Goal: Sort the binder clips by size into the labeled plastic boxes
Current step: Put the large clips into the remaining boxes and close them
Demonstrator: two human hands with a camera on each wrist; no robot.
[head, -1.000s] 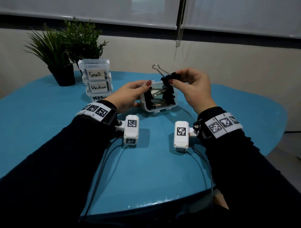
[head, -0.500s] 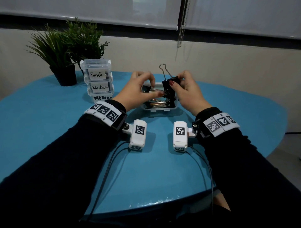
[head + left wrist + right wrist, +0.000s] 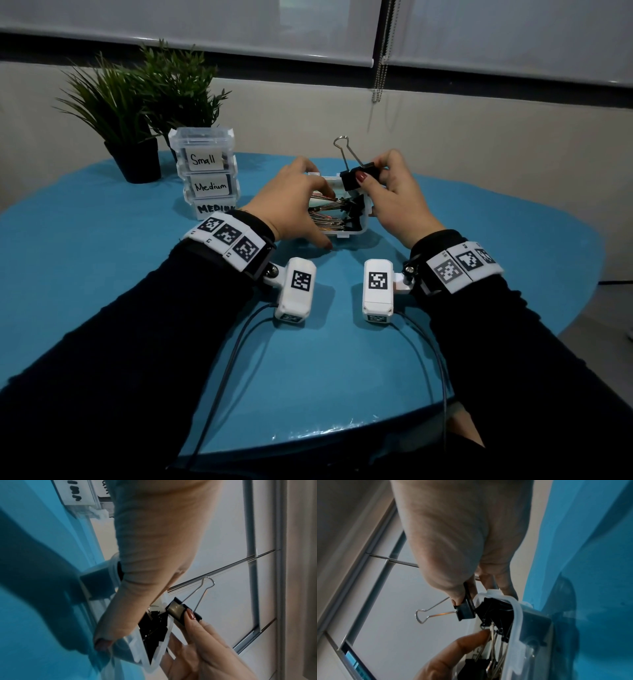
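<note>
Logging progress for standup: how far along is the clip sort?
Done: cannot tell; the stacked labeled boxes are shut, contents unclear. In hand: right hand pinches one binder clip just above the open box; left hand reaches into that box. Left: several clips are in it, unsorted.
</note>
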